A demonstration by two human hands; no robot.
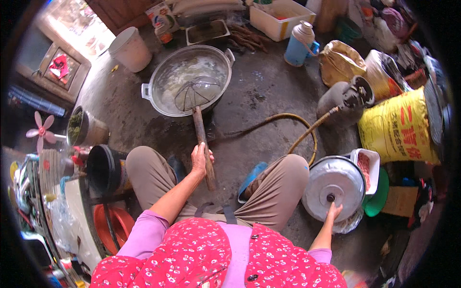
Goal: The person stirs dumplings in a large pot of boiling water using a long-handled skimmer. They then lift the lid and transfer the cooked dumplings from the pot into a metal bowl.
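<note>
My left hand [200, 158] grips the wooden handle of a wire-mesh strainer [194, 91]. Its mesh head rests over a wide two-handled metal pot [154, 99] holding cloudy, steaming or foamy liquid. A pale mass shows through the mesh; what it is cannot be made out. Off to my right, the fingers of my right hand [335, 211] reach the dark knob of a round metal lid [320, 183]. Whether they close around the knob is unclear. The lid overlaps a white tub [373, 167] of pinkish granules.
A yellow-brown hose [300, 142] runs across the floor from a gas cylinder [336, 104]. Beyond it stand a blue thermos flask [299, 45] and a yellow printed sack [396, 126]. Left of the pot is a pale bucket [131, 50]; a black bucket [102, 169] sits beside my left knee.
</note>
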